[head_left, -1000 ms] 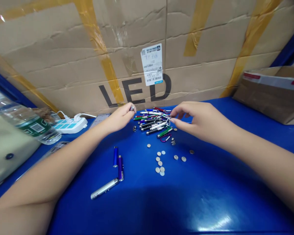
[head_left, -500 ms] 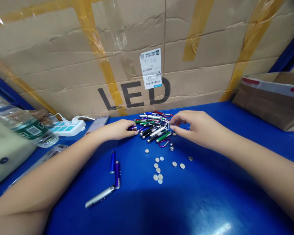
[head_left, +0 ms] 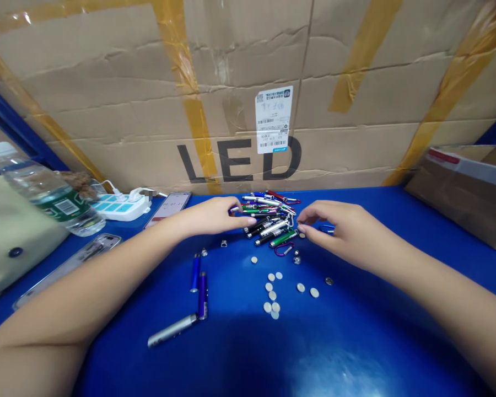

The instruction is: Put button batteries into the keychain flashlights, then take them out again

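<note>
A pile of small keychain flashlights (head_left: 268,219) in black, green, red and silver lies on the blue table (head_left: 355,342) below the box. My left hand (head_left: 215,216) rests at the pile's left edge, fingers curled over a small purple flashlight (head_left: 232,209). At the pile's right edge my right hand (head_left: 339,231) has thumb and forefinger pinched together on something too small to make out. Nearer me lie several button cells (head_left: 273,292), two blue tubes (head_left: 199,280), a silver flashlight (head_left: 173,330) and two tiny caps (head_left: 224,242).
A big cardboard box marked LED (head_left: 240,160) walls off the back. At the left stand a water bottle (head_left: 49,196), a power strip (head_left: 122,207), a phone (head_left: 169,208), a clear phone case (head_left: 66,267) and a beige bag (head_left: 8,237). Another carton (head_left: 467,187) sits at the right.
My left hand, raised with a small silver part a second ago, has come down to the pile's left edge. Two tiny caps now lie on the table. My right hand stayed at the pile.
</note>
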Available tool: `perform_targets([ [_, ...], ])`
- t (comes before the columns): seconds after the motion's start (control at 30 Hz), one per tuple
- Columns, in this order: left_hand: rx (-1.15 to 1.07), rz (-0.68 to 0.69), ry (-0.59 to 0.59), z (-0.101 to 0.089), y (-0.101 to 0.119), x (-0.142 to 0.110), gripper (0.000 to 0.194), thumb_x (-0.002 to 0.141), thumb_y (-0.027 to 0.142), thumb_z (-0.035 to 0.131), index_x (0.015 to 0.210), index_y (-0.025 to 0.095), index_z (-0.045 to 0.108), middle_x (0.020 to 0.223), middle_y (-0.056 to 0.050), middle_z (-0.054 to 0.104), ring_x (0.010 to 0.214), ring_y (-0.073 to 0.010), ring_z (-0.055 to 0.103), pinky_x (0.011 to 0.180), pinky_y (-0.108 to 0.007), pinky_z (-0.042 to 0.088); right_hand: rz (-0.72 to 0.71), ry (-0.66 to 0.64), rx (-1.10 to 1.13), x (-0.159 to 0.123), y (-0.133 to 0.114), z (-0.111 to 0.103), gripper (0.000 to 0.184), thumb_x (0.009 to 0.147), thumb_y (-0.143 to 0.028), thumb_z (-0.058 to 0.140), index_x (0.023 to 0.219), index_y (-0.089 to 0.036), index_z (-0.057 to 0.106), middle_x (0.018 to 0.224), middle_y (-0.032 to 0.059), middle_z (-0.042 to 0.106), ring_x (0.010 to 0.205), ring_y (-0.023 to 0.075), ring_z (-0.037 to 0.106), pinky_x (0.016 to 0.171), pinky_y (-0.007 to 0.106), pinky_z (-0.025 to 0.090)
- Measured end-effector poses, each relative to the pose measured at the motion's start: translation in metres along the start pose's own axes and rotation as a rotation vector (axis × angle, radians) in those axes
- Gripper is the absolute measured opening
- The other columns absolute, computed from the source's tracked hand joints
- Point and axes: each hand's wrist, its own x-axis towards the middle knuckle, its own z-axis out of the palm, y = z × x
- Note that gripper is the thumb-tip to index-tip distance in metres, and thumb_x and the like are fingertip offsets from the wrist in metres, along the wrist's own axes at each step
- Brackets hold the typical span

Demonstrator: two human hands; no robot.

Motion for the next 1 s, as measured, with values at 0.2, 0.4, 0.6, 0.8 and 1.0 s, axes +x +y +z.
perform_targets([
  [0.2, 0.049, 0.114, -0.024, 0.014, 0.006, 0.005, 0.065, 0.069, 0.067, 0.062, 0.116, 0.021, 0.059, 0.11, -0.009, 0.065, 0.093, -0.0245, 0.06, 0.075, -0.031, 0.046, -0.028, 0.0, -0.019, 0.0, 0.003, 0.002, 0.018, 0.085, -0.035, 0.053, 0.088, -0.021, 0.065, 0.088, 0.0046, 0.071, 0.08, 0.0202, 0.065, 0.072, 0.034, 0.048],
  [0.4, 0.129, 0.079, -0.024, 0.011, 0.005, 0.013, 0.041, 0.077, 0.056, 0.056, 0.095, 0.02, 0.063, 0.094, -0.006, 0.065, 0.077, -0.0201, 0.058, 0.062, -0.029, 0.043, 0.004, 0.008, -0.018, 0.001, 0.004, -0.003, 0.018, 0.084, -0.035, 0.054, 0.088, -0.021, 0.065, 0.089, 0.0044, 0.071, 0.082, 0.0208, 0.066, 0.074, 0.034, 0.049],
  [0.6, 0.233, 0.072, -0.033, 0.012, 0.006, 0.023, 0.045, 0.075, 0.059, 0.056, 0.096, 0.02, 0.063, 0.095, -0.009, 0.066, 0.075, -0.0219, 0.058, 0.06, -0.03, 0.041, 0.075, 0.021, -0.026, 0.0, 0.012, -0.009, 0.019, 0.084, -0.036, 0.053, 0.087, -0.022, 0.065, 0.09, 0.0045, 0.071, 0.082, 0.0212, 0.065, 0.073, 0.035, 0.049],
  [0.8, 0.292, 0.044, 0.011, 0.009, 0.009, 0.029, 0.049, 0.075, 0.059, 0.057, 0.1, 0.018, 0.063, 0.097, -0.011, 0.064, 0.077, -0.0237, 0.059, 0.062, -0.03, 0.04, 0.039, -0.154, 0.006, -0.002, 0.013, -0.011, 0.016, 0.082, -0.032, 0.054, 0.086, -0.022, 0.066, 0.086, 0.0021, 0.07, 0.077, 0.0181, 0.063, 0.072, 0.031, 0.048],
  [1.0, 0.067, 0.349, 0.04, 0.012, 0.057, 0.013, 0.022, 0.083, 0.038, 0.06, 0.077, 0.018, 0.064, 0.078, -0.001, 0.065, 0.071, -0.0151, 0.058, 0.062, -0.025, 0.038, 0.044, -0.137, 0.003, -0.002, 0.011, -0.018, 0.014, 0.081, -0.028, 0.055, 0.085, -0.022, 0.066, 0.081, 0.0009, 0.069, 0.072, 0.0163, 0.062, 0.065, 0.027, 0.046],
])
